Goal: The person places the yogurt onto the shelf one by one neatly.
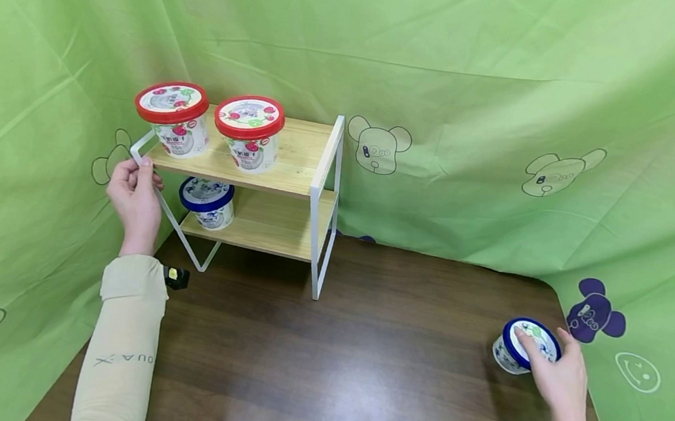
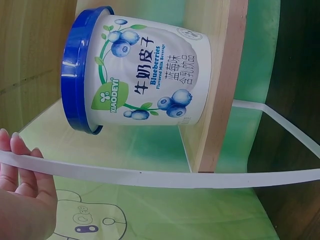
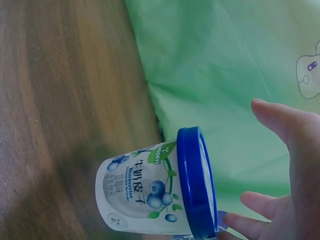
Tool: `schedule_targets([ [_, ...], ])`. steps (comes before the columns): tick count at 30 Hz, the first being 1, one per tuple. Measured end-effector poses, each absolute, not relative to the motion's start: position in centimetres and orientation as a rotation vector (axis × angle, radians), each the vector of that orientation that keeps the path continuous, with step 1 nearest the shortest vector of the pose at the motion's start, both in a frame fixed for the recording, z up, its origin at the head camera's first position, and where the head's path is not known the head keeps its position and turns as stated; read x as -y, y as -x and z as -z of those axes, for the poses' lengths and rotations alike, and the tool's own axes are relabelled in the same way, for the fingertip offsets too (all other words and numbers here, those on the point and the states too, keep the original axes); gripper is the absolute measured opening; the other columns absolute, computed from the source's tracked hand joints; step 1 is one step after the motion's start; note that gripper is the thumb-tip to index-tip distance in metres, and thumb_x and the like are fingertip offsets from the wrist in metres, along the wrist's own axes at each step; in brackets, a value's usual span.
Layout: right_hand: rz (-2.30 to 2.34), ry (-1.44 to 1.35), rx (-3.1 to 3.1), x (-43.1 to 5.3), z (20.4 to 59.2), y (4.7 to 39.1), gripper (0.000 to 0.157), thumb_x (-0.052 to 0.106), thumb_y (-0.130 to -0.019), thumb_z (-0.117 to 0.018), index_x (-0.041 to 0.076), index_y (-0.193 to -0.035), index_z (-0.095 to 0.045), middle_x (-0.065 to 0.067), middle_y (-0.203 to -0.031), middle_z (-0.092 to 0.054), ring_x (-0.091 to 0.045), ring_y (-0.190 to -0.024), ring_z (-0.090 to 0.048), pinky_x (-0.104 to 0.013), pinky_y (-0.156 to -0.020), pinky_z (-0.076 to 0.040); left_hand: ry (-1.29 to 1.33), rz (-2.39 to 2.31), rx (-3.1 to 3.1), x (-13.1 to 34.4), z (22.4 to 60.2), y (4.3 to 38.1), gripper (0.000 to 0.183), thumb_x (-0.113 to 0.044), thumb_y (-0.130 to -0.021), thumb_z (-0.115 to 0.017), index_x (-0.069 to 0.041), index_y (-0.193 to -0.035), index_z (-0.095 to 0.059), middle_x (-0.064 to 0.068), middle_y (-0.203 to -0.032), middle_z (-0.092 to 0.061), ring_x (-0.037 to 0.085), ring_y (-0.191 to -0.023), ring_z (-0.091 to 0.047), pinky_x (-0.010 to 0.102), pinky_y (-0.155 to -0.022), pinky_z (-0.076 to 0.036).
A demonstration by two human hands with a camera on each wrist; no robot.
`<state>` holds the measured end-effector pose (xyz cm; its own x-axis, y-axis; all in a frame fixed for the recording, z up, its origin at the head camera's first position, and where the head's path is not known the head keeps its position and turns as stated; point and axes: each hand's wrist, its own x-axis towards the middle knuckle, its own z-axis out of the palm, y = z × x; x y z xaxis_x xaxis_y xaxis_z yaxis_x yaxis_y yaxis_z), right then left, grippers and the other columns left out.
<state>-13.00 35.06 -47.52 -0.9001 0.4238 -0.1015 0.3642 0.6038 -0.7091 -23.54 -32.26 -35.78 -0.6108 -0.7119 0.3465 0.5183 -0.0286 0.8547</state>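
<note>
My left hand (image 1: 138, 202) grips the white metal side frame (image 2: 140, 177) of a two-tier wooden shelf (image 1: 296, 157), at its upper left corner. Just inside that frame, on the lower board, stands a blueberry milk tub (image 2: 155, 75) with a blue lid. Far to the right, my right hand (image 1: 562, 382) hovers over a second blue-lidded blueberry tub (image 3: 145, 192) that stands upright on the table. In the right wrist view the thumb (image 3: 277, 117) and fingers are spread apart, with the fingertips close to the lid.
Two red-lidded tubs, one at the left end (image 1: 186, 138) and one beside it (image 1: 256, 154), stand on the upper board. Green cloth (image 1: 468, 107) printed with bear heads hangs behind and at both sides of the dark wooden table (image 1: 319, 375).
</note>
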Motion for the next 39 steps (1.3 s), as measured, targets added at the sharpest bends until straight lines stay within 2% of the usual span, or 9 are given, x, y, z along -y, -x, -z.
schedule_targets([
  [11,-1.165,0.603,2.783,-35.6,48.9,12.8,0.103,0.048,-0.093,-0.070,-0.009,-0.157,-0.014,-0.041,-0.154,-0.022,-0.058,-0.141,-0.024,-0.069,-0.112,-0.022,-0.203,1.744,1.386,32.2,35.9,23.4,0.008,-0.005,-0.101,-0.064,-0.007,-0.094,-0.068,0.004,-0.073,-0.061,0.016,-0.065,-0.053,0.023,-0.064,-0.050],
  [19,-1.166,0.558,2.804,-36.0,50.0,13.0,0.112,0.039,-0.087,-0.079,-0.010,-0.157,-0.008,-0.043,-0.153,-0.021,-0.059,-0.139,-0.024,-0.068,-0.113,-0.021,-0.203,1.764,1.371,32.2,35.9,23.4,0.011,-0.002,-0.101,-0.061,-0.007,-0.094,-0.068,0.005,-0.074,-0.061,0.016,-0.065,-0.053,0.024,-0.064,-0.050],
  [30,-1.127,0.510,2.812,-36.5,50.5,13.0,0.114,0.038,-0.083,-0.084,-0.011,-0.156,-0.012,-0.044,-0.147,-0.030,-0.061,-0.131,-0.034,-0.072,-0.105,-0.029,-0.205,1.760,1.368,32.1,35.7,23.2,0.010,-0.003,-0.101,-0.062,-0.006,-0.094,-0.067,0.006,-0.073,-0.060,0.017,-0.065,-0.052,0.023,-0.063,-0.049],
  [39,-1.127,0.529,2.812,-36.7,50.8,12.9,0.113,0.038,-0.081,-0.086,-0.009,-0.155,-0.015,-0.042,-0.145,-0.034,-0.057,-0.128,-0.037,-0.069,-0.103,-0.032,-0.205,1.742,1.393,32.2,35.9,23.3,0.009,-0.003,-0.101,-0.062,-0.007,-0.095,-0.068,0.005,-0.072,-0.060,0.017,-0.065,-0.053,0.022,-0.063,-0.049],
])
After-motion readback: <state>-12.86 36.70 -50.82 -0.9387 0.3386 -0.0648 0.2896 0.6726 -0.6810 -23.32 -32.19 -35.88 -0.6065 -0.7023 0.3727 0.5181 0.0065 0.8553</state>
